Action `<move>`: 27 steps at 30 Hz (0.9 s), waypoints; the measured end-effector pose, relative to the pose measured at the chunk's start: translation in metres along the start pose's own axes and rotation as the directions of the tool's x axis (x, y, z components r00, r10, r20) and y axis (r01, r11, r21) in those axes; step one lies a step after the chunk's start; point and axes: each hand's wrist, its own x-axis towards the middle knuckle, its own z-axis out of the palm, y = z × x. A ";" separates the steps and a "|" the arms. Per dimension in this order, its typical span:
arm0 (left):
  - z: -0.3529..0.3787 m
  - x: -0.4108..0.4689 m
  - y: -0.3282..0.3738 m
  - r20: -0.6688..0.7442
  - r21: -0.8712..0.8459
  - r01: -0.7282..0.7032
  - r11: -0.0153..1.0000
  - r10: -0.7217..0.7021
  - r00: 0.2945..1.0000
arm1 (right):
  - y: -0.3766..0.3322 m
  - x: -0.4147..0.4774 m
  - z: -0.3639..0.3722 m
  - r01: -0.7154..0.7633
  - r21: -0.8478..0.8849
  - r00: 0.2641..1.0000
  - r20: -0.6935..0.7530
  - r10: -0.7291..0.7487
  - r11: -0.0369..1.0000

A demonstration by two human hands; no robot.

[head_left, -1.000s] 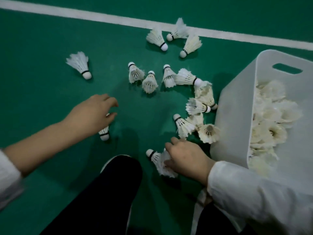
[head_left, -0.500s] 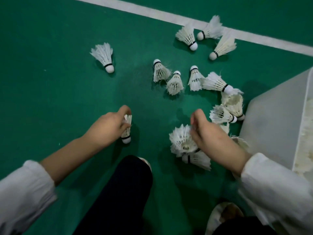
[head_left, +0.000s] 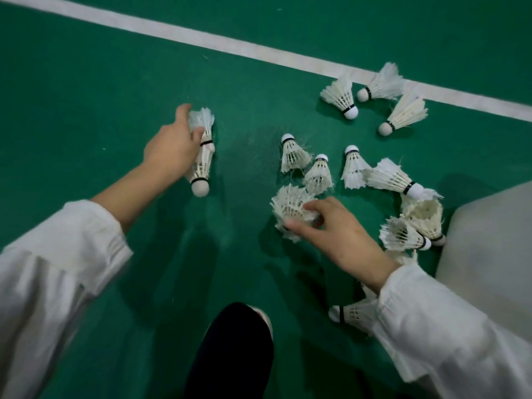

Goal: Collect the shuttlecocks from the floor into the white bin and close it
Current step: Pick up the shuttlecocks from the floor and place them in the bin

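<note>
Reaches farther out than before with left grip (head_left: pixel 172 148), curled round two nested shuttlecocks (head_left: pixel 203 159). Pinches another shuttlecock (head_left: pixel 290 208) with right grip (head_left: pixel 339 234), near white bin (head_left: pixel 489 240); leaves others on floor (head_left: pixel 86 110). Likely light, crushable: better taken by the cork (head_left: pixel 200 188).

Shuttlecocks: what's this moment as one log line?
left hand: grips shuttlecock pair | right hand: pinches shuttlecock bunch | floor shuttlecocks: many loose | bin: at right

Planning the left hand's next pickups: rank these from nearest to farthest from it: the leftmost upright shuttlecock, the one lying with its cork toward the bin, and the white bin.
1. Leftmost upright shuttlecock, just to the right of the left hand.
2. Lying shuttlecock, further right, past the other upright ones.
3. White bin, at the far right edge.
</note>
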 end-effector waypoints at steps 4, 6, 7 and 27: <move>0.011 0.020 -0.007 0.110 -0.045 0.111 0.993 -0.105 0.988 | 0.003 0.002 -0.002 0.036 -0.072 0.999 0.007 -0.036 0.997; 0.016 0.017 -0.009 0.150 -0.109 0.122 0.987 -0.105 0.983 | 0.006 0.002 -0.003 0.026 -0.033 0.998 -0.049 -0.028 0.999; 0.018 0.013 -0.010 0.150 -0.151 0.103 0.983 -0.080 0.985 | 0.008 0.003 -0.004 0.013 0.005 0.997 -0.080 -0.013 1.000; 0.031 -0.121 0.066 0.281 -0.258 -0.301 0.918 0.369 0.886 | 0.018 -0.020 -0.034 -0.015 0.553 0.969 -0.196 0.148 0.833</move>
